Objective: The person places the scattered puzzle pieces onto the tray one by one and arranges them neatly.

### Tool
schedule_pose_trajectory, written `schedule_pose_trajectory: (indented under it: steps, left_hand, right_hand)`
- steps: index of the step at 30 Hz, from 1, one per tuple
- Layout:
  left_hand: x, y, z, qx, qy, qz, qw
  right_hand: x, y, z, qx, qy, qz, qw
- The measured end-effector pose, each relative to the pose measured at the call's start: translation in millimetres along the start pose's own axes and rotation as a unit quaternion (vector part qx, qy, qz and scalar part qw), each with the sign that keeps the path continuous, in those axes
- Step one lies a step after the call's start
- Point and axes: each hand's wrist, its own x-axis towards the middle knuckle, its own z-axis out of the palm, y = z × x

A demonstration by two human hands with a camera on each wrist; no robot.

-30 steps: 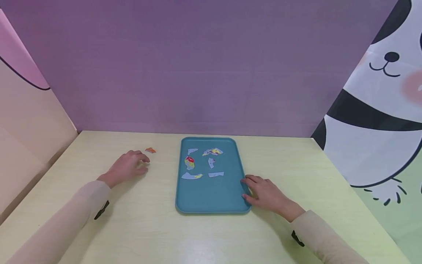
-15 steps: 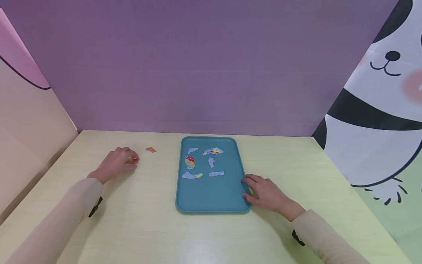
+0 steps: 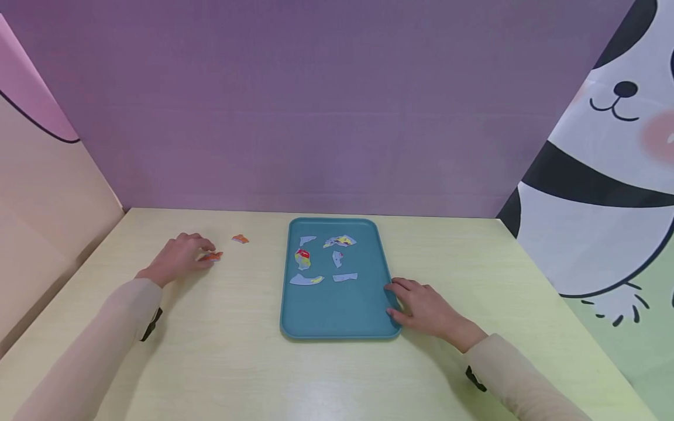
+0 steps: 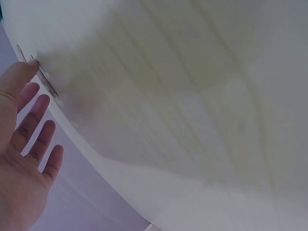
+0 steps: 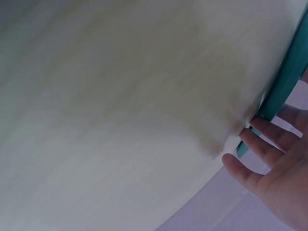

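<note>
At the left of the table my left hand (image 3: 179,257) has its thumb and forefinger about the left end of a flat, irregular orange-and-white cut-out piece (image 3: 213,256). In the left wrist view the thumb tip overlaps the flat piece (image 4: 45,83), seen edge-on, while the other fingers (image 4: 34,120) are loosely extended. A similar orange piece (image 3: 240,238) lies a little farther back. My right hand (image 3: 423,309) rests at the right rim of a blue-green tray (image 3: 339,318); its relaxed fingers (image 5: 269,149) touch the rim in the right wrist view.
Several flat, irregular cut-out pieces lie apart in the tray's far half, including a red-and-yellow one (image 3: 302,259) and a pale strip (image 3: 345,278). The light wooden table (image 3: 221,362) ends at a purple backdrop (image 3: 316,117). A panda drawing (image 3: 595,251) covers the right wall.
My left hand has moved left and slightly back, uncovering the nearer orange piece, which stays where it was half a second ago. My right hand and the tray have not moved.
</note>
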Motion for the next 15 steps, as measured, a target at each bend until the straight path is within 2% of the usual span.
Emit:
schedule_pose_trajectory:
  steps: [8,15]
  left_hand:
    - [1.2,-5.1,1.8,-0.008,-0.016,-0.009,0.9998]
    - [0.4,-4.1,0.5,-0.02,-0.021,-0.008,0.9996]
  right_hand:
    - [-0.5,1.6,0.7,-0.006,0.013,-0.011,0.9998]
    - [-0.8,-0.1,-0.9,-0.004,0.007,-0.007,0.9999]
